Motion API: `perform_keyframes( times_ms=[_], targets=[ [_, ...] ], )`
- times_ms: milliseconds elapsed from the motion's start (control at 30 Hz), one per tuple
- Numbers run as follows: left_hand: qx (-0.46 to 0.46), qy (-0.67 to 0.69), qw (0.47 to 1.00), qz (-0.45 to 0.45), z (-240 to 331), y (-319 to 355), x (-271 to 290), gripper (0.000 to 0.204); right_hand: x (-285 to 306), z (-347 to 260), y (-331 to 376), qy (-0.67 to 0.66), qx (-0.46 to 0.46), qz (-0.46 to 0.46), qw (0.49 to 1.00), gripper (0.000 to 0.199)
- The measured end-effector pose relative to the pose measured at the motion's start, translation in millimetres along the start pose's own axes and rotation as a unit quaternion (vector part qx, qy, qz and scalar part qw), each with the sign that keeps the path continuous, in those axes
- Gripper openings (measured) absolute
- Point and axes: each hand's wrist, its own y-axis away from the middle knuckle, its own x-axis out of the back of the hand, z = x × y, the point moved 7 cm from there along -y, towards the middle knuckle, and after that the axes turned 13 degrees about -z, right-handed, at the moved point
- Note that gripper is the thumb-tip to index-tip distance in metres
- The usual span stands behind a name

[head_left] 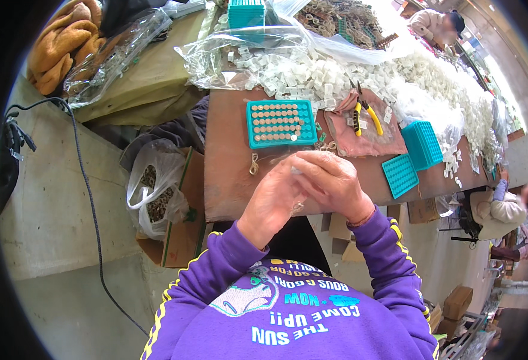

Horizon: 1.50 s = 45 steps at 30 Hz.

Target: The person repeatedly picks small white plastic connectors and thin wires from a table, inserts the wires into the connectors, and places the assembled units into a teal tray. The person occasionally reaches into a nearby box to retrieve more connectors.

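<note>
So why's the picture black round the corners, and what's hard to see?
Head view: the fisheye lens leaves dark, curved corners; head view: white glare washes out the upper right, beyond the heap of small translucent plastic pieces; head view: the pale thing between the bare left hand and bare right hand is too tiny to make out.

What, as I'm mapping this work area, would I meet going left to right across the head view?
Crumpled orange-brown fabric, translucent white plastic bag, teal rectangular plastic tray of round tan pieces, yellow-and-black-handled metal pliers, stacked teal rectangular plastic trays.
</note>
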Motion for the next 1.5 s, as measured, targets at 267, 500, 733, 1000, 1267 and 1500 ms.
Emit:
perform_keyframes(
  times_ms=[267,500,733,1000,1267,1500],
  targets=[
    [-0.033,-0.211,0.975,0.059,9.6,6.6,-1.5,0.030,0.6,5.7,9.7,-0.009,-0.042,-0.008,0.999,0.027],
    [-0.012,-0.251,0.964,0.089,5.8,7.4,7.8,0.030,0.6,1.8,15.3,0.007,-0.048,-0.033,0.998,0.023],
    [-0.009,-0.038,0.999,0.004,-13.0,6.7,3.1,0.029,-0.5,-6.2,30.6,0.031,-0.033,0.103,0.994,0.025],
    [-0.107,-0.025,0.994,-0.008,-0.7,-7.4,39.5,0.022,14.2,37.7,86.1,0.041,-0.295,0.093,0.950,0.022],
    [-0.124,-0.058,0.990,-0.031,0.8,-11.6,43.3,0.023,57.4,145.9,141.4,0.129,-0.430,0.057,0.892,0.014],
    [-0.129,-0.057,0.989,-0.049,3.8,-11.2,38.9,0.022,40.5,172.8,135.1,0.209,-0.388,0.006,0.898,0.013]
  ],
)
